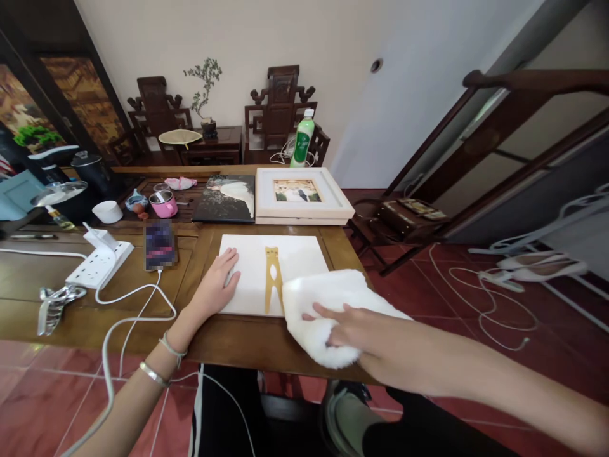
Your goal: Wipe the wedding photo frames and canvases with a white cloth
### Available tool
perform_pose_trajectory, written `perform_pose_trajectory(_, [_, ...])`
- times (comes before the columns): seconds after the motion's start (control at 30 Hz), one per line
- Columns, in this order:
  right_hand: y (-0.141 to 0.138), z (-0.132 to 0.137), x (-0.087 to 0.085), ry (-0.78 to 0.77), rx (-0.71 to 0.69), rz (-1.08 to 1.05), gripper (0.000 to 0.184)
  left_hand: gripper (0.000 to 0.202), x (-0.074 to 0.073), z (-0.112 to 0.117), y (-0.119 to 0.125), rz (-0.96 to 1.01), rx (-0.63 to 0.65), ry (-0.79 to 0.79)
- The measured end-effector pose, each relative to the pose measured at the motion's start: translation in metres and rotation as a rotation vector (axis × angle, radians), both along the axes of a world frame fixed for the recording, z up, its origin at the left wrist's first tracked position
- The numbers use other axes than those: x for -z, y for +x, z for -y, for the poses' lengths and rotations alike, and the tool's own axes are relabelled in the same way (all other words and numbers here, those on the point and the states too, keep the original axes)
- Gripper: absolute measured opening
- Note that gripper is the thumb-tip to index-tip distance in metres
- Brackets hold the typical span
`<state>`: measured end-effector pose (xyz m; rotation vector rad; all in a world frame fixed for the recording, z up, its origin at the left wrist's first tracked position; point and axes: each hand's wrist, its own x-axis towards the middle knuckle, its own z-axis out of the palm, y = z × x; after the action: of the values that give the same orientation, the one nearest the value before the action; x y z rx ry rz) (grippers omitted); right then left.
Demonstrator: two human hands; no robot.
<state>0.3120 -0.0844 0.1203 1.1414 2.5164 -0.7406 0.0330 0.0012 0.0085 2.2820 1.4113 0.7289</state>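
Observation:
A white rectangular board [248, 257] lies flat near the table's front edge, with a long yellow cat figure [272, 256] in its middle. My left hand [216, 282] rests on the board's left edge, fingers stretched out and holding nothing. On the right, my right hand [352, 327] grips a fluffy white cloth [328, 289], its fingers partly sunk into the folds. The cloth covers the board's lower right corner, touches the cat figure's lower right side and hangs toward the table's edge.
Behind the board lie a framed photo [311, 174] and a dark picture panel [204, 206]. A green bottle [302, 139] stands beyond. To the left are a pink cup [163, 204], a phone [160, 244], a power strip [99, 260], loose white cables and a silver clamp-like object [57, 306].

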Motion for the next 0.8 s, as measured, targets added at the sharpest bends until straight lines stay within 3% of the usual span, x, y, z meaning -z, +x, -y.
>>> perform_pose_trajectory(0.13, [0.005, -0.028, 0.002, 0.004, 0.078, -0.035, 0.037, 0.05, 0.0, 0.001, 0.001, -0.002, -0.009, -0.004])
perform_pose_trajectory(0.33, [-0.001, -0.108, 0.02, 0.175, 0.108, -0.082, 0.037, 0.049, 0.0, 0.0, 0.0, 0.007, -0.001, 0.011])
perform_pose_trajectory(0.43, [-0.013, -0.126, 0.031, 0.263, 0.147, -0.057, 0.041, 0.049, 0.0, 0.0, -0.001, -0.011, 0.008, 0.012])
perform_pose_trajectory(0.53, [-0.028, -0.116, 0.041, 0.33, 0.175, -0.052, 0.049, 0.05, 0.0, -0.001, -0.001, -0.016, 0.011, 0.017])
perform_pose_trajectory(0.63, [-0.041, -0.084, 0.042, 0.328, 0.173, -0.013, 0.055, 0.049, 0.0, -0.001, -0.001, -0.015, 0.008, 0.022])
perform_pose_trajectory(0.8, [-0.051, -0.02, 0.022, 0.125, 0.094, 0.077, 0.058, 0.049, 0.002, -0.001, -0.001, -0.003, 0.009, 0.024])
